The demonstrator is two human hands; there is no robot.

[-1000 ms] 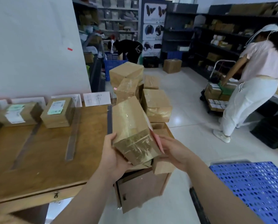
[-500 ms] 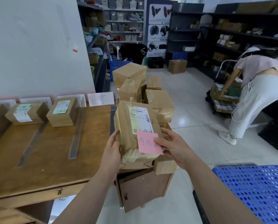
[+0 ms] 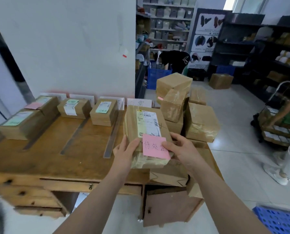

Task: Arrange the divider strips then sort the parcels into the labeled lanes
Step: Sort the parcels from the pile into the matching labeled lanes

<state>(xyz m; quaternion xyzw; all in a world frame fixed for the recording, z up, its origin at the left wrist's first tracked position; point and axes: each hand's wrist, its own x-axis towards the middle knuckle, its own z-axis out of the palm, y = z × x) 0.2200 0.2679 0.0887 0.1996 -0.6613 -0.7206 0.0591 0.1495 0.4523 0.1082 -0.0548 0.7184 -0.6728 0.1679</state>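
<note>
Gripping a taped brown parcel (image 3: 146,132) over the desk's (image 3: 56,159) right end, the left hand (image 3: 126,152) and right hand (image 3: 183,151) curl their fingers round its sides. The right thumb presses its pink note (image 3: 155,146). Three divider strips (image 3: 113,137) lie on the desk.

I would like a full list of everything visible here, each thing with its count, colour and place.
held parcel: one, brown with white label, over the desk's right end
note: one, pink, on the held parcel's near end
sorted parcels: four, brown, in lanes at the desk's back
divider strips: three, dark, flat on the desk
lane cards: four, white, against the wall
unsorted parcels: at least five, brown, piled right of the desk
desk: one, brown wood, left and centre
crate: one, blue, lower right corner
floor box: one, brown, far back
cart: one, dark, right edge
person in black: one, bending, far back
left hand: grips the held parcel's left side
right hand: grips its right side, thumb on the note
</note>
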